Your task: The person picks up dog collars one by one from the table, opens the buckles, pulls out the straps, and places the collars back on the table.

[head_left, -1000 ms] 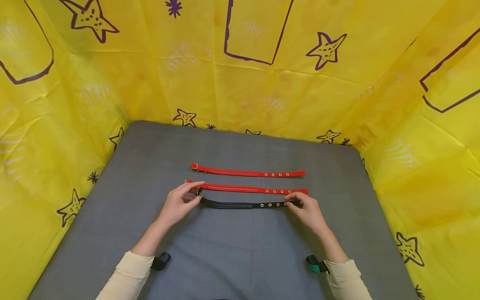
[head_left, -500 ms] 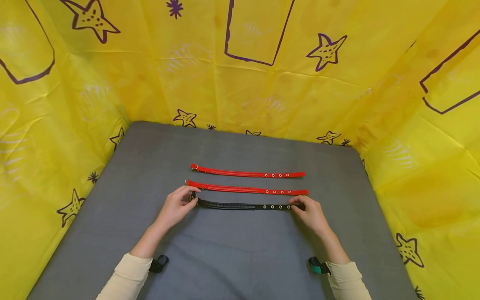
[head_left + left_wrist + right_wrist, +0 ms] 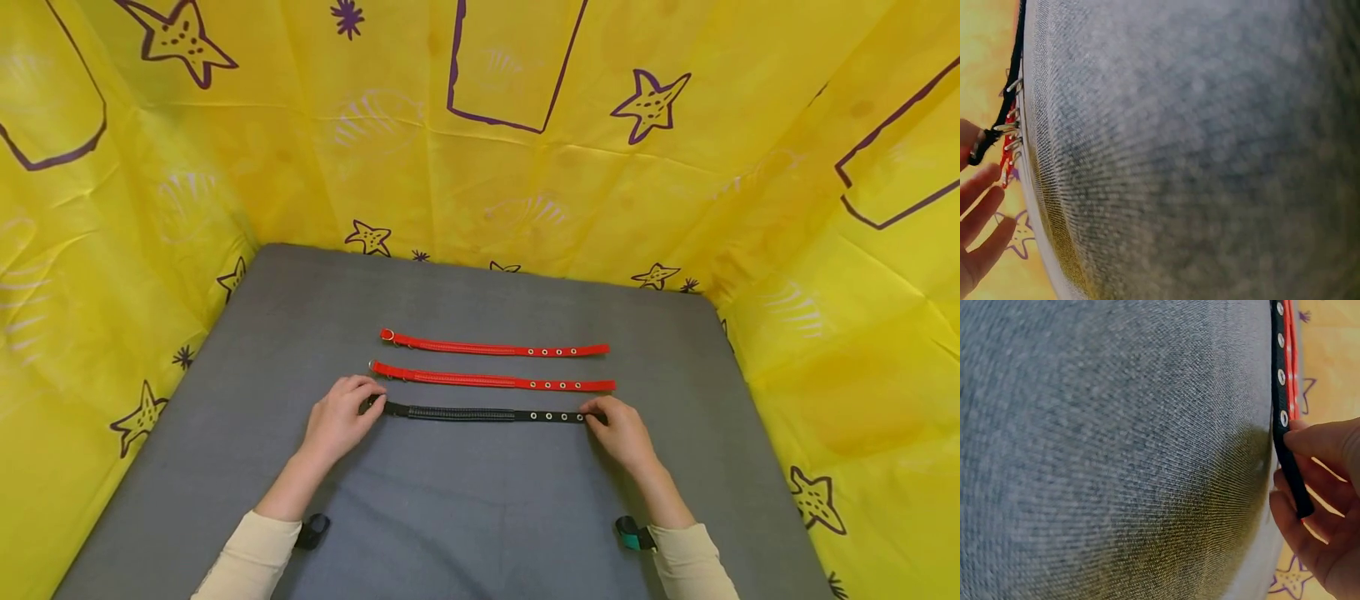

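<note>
A black collar (image 3: 462,413) with metal eyelets lies stretched straight on the grey surface, nearest the person. My left hand (image 3: 339,419) pinches its buckle end, which the fingers partly cover. At the other end my right hand (image 3: 621,429) pinches the strap just past the last eyelet; in the right wrist view the strap's tip (image 3: 1299,497) pokes out between thumb and fingers. Behind it lie two red collars, a nearer one (image 3: 465,380) and a farther one (image 3: 457,346), roughly parallel to the black one with their buckle ends at the left.
Grey cloth (image 3: 480,517) covers the table. Yellow fabric walls (image 3: 480,183) with starfish drawings rise behind it and at both sides. Dark straps hang at both wrists, such as the left strap (image 3: 312,531) and the right strap (image 3: 634,533).
My left hand has moved left and slightly down with the buckle end, and my right hand slightly right. The black collar is now straighter and farther from the nearer red collar.
</note>
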Action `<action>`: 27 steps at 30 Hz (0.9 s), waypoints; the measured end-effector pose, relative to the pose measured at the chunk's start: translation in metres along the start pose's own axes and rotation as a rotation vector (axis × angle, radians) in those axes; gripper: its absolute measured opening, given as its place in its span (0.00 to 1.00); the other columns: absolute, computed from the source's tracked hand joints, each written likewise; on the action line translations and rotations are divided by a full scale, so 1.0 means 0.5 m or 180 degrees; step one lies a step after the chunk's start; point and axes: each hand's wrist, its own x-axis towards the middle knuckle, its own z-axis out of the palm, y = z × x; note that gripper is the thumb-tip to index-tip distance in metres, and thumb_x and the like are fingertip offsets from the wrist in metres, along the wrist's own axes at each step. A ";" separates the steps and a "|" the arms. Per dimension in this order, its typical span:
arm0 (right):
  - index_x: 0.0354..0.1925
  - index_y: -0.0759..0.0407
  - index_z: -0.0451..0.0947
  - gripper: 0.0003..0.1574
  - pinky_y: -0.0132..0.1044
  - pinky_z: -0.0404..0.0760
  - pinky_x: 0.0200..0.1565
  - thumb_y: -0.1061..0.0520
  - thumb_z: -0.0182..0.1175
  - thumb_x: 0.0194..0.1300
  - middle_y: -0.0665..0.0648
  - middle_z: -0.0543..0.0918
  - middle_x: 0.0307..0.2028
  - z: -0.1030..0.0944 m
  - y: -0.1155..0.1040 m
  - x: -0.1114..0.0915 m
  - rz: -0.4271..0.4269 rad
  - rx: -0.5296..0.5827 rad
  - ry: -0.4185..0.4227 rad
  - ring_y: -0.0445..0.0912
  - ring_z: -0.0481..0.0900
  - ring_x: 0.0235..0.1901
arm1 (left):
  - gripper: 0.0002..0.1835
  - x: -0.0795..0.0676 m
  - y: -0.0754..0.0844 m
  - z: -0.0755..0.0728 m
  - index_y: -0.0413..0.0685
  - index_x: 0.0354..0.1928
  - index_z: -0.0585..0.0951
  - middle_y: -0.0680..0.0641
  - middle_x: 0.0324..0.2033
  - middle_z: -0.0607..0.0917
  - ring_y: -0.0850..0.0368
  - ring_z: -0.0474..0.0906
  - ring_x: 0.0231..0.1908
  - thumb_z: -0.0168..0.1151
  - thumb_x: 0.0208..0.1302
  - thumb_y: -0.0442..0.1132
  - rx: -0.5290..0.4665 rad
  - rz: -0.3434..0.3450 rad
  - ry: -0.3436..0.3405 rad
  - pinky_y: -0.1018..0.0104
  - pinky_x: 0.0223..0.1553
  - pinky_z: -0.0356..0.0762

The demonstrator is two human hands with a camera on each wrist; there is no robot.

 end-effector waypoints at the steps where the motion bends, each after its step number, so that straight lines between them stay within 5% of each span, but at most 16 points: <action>1: 0.35 0.57 0.85 0.10 0.51 0.78 0.42 0.69 0.68 0.55 0.53 0.85 0.35 0.000 0.000 0.000 0.0010 -0.0069 -0.0024 0.53 0.82 0.39 | 0.05 0.001 -0.001 0.000 0.49 0.36 0.88 0.50 0.39 0.84 0.50 0.77 0.42 0.70 0.57 0.36 0.0070 0.0084 0.0059 0.52 0.31 0.78; 6: 0.34 0.56 0.85 0.10 0.51 0.78 0.39 0.69 0.68 0.54 0.53 0.85 0.35 0.000 -0.004 0.002 -0.0057 -0.0371 -0.0099 0.55 0.79 0.39 | 0.07 0.006 -0.001 0.000 0.44 0.32 0.88 0.47 0.34 0.83 0.47 0.76 0.39 0.74 0.50 0.28 0.0237 0.0475 0.0271 0.52 0.35 0.76; 11: 0.31 0.58 0.85 0.10 0.48 0.78 0.36 0.70 0.70 0.50 0.54 0.84 0.33 0.004 -0.013 0.001 -0.0257 -0.0587 0.0099 0.54 0.77 0.37 | 0.11 0.005 0.006 0.002 0.42 0.29 0.86 0.49 0.28 0.82 0.50 0.77 0.32 0.71 0.46 0.21 0.0289 0.0665 0.0118 0.57 0.28 0.79; 18: 0.29 0.60 0.83 0.11 0.48 0.78 0.33 0.71 0.69 0.47 0.56 0.82 0.30 0.008 -0.026 -0.002 -0.0416 -0.0711 0.0269 0.55 0.76 0.33 | 0.10 -0.008 0.021 0.005 0.41 0.31 0.86 0.47 0.30 0.85 0.48 0.80 0.31 0.66 0.49 0.21 0.0319 0.0428 -0.0120 0.55 0.26 0.80; 27: 0.30 0.62 0.79 0.10 0.52 0.79 0.33 0.73 0.67 0.49 0.57 0.80 0.31 0.018 -0.022 -0.010 -0.0340 -0.0504 0.0339 0.57 0.79 0.32 | 0.07 -0.025 0.032 0.015 0.37 0.32 0.86 0.43 0.31 0.84 0.47 0.82 0.24 0.71 0.48 0.28 0.0275 0.0491 0.0115 0.55 0.25 0.80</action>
